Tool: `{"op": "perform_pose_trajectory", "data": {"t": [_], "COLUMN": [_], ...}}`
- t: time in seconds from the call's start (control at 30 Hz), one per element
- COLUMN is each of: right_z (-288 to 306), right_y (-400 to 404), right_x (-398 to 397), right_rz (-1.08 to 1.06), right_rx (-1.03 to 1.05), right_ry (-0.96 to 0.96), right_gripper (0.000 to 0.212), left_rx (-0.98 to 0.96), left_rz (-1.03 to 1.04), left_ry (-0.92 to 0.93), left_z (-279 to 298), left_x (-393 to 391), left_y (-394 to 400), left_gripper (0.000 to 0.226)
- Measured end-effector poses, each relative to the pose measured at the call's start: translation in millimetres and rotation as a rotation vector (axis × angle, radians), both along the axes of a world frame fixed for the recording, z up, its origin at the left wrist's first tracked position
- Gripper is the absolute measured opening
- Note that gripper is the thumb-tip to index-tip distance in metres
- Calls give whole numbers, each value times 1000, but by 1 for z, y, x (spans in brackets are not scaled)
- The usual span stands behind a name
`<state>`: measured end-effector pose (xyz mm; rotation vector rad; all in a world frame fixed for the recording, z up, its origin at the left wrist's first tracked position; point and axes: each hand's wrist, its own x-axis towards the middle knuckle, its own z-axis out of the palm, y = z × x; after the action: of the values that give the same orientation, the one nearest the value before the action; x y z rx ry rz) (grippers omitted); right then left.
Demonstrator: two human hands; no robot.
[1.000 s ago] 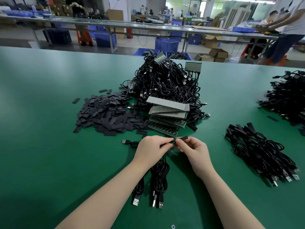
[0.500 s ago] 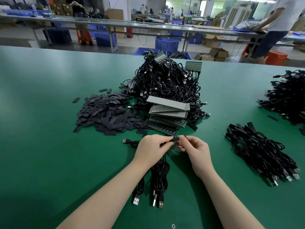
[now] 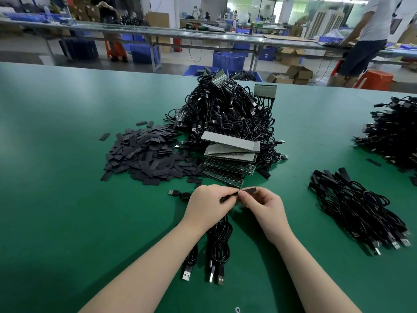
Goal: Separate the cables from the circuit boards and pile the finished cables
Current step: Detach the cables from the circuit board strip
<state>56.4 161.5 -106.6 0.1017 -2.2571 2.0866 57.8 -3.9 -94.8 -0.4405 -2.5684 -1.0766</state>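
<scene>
**Two hands working a black sleeve at a cable end on a green bench**

A person's two bare hands are meeting just above a green table, seen from a head-worn camera. The left hand is curling its fingers around the end of a black cable, whose loops are trailing back toward the person and ending in USB plugs lying on the table between the forearms. The right hand is pinching a small flat black sleeve between thumb and fingertips, right at the point where the left hand's fingers are holding the cable end. The two hands are touching or nearly touching there; which cannot be told.

Just beyond the hands, a stack of circuit boards is leaning against a tall tangled heap of black cables. To the left of the stack, a spread of loose black sleeves is covering the table. To the right, well apart from the hands, a pile of finished cables is lying with plugs pointing toward the near edge. Another dark cable heap is sitting at the far right.
</scene>
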Motion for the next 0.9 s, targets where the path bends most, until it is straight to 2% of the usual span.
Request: {"op": "perform_pose_trajectory", "data": {"t": [0.5,0.9], "right_z": [1,1], "right_y": [-2,-1], "right_x": [0,2], "right_rz": [-14,-39], "right_rx": [21,-13], "right_ry": [-12,-5], "right_gripper": [4,9], "left_rx": [-50,-23], "left_rz": [2,18], "left_ry": [81,-19], "left_z": [-3,-2], "left_x": [-2,-3], "left_y": [0,1], "left_gripper": [22,24]}}
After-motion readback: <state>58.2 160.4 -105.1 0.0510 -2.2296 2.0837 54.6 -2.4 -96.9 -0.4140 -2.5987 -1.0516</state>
